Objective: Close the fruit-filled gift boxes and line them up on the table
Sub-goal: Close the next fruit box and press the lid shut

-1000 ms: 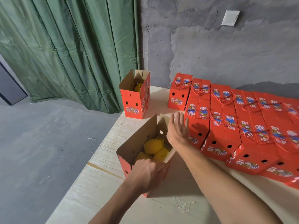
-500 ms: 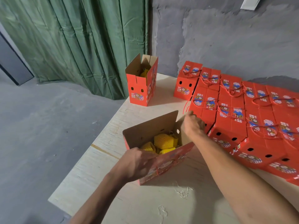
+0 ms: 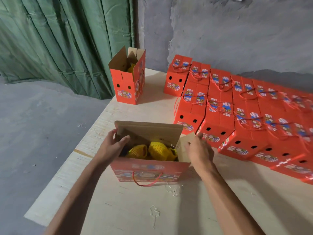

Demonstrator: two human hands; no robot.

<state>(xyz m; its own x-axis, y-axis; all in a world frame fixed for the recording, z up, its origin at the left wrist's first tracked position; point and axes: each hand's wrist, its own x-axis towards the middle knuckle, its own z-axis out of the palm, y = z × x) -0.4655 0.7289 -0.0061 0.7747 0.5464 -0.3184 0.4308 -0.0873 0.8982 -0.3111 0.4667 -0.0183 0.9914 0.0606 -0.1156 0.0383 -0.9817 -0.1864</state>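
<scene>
Left hand (image 3: 112,146) at the left end of the open box (image 3: 149,170), thumb curled inside over the left end flap, fingers outside against it, so pinching that flap. Right hand (image 3: 199,150) at the right end, fingers bent onto the right flap (image 3: 183,147), which leans outward; whether gripped or only pressed, cannot tell. Box upright near the table's (image 3: 128,206) near-left part, printed red side facing near, red cord handle (image 3: 147,181) hanging down that side, far flap standing up. Inside, fruit (image 3: 152,150) in yellow foam netting. Just right of the right hand, closed boxes (image 3: 218,116) packed side by side in rows running away to the right edge, cord handles lying on their tops. Farther back on the left, well apart from the rows, a second open box (image 3: 127,80), flaps up, a bit of yellow showing within. Thin pale strands (image 3: 155,212) scattered on the near tabletop. Behind the table, a green curtain (image 3: 67,39) on the left and a grey wall (image 3: 228,34) on the right.
</scene>
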